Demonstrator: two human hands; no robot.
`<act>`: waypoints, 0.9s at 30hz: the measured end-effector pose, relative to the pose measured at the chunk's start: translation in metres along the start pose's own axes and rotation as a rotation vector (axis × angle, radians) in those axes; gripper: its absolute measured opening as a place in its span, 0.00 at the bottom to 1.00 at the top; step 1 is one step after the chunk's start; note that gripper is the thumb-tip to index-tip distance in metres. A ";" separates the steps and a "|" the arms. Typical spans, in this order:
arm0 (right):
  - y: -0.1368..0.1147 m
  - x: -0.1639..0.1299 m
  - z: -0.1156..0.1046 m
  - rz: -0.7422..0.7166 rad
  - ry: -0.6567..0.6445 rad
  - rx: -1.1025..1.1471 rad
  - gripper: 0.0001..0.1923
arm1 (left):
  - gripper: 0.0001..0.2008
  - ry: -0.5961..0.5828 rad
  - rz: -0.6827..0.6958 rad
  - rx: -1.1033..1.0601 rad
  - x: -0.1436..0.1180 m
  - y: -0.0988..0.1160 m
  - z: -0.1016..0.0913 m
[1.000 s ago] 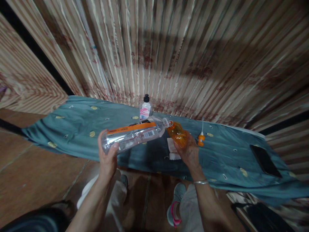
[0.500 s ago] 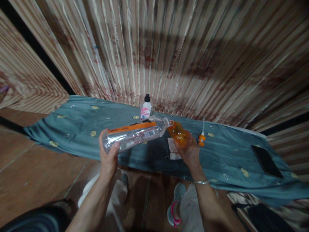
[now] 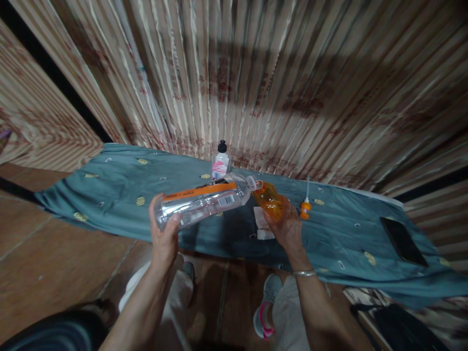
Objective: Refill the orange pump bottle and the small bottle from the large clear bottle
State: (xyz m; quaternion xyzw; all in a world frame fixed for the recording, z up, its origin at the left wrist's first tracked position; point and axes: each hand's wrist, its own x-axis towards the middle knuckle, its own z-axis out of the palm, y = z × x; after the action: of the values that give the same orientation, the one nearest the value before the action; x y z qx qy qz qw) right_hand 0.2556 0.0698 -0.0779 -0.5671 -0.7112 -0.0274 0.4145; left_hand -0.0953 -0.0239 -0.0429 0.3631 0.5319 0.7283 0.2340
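Observation:
My left hand [image 3: 165,231] is wrapped round the base end of a large clear plastic bottle [image 3: 204,201] with an orange-striped label. That bottle lies nearly level in the air, its neck slightly raised to the right. In my right hand [image 3: 288,226] is a smaller orange see-through bottle [image 3: 269,200], tilted with its mouth against or very close to the clear bottle's mouth. Whether liquid passes between them I cannot tell. An orange pump top [image 3: 305,208] with a pale tube lies on the cloth right of my right hand. Behind the clear bottle stands a white bottle [image 3: 220,165] with a black cap.
A teal patterned cloth [image 3: 120,195] covers the low surface. Partly behind my right hand lies a pale folded tissue or cloth [image 3: 262,225]. A black phone [image 3: 403,241] rests at the right. Striped curtains [image 3: 234,87] hang behind, and a dark rounded object [image 3: 54,326] is at the lower left.
Both hands keep their hold, and the two bottles stay mouth to mouth in almost the same pose. The view has shifted very slightly.

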 end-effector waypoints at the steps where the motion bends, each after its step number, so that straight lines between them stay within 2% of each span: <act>1: 0.000 0.000 0.000 0.004 -0.006 0.006 0.48 | 0.42 0.015 -0.019 -0.025 0.000 0.002 0.001; 5: 0.003 -0.001 0.002 -0.001 0.006 -0.006 0.46 | 0.45 0.049 -0.054 -0.070 0.000 0.009 0.006; 15: 0.006 -0.003 0.006 -0.052 0.050 -0.129 0.45 | 0.43 0.040 -0.063 -0.073 -0.001 0.018 0.011; 27: 0.007 0.000 0.000 -0.009 -0.042 -0.043 0.44 | 0.46 0.034 -0.047 -0.060 -0.002 0.012 0.008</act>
State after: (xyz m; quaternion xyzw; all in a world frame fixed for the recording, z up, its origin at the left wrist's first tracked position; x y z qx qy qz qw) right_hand 0.2617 0.0722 -0.0814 -0.5733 -0.7216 -0.0325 0.3868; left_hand -0.0877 -0.0244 -0.0303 0.3309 0.5219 0.7444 0.2529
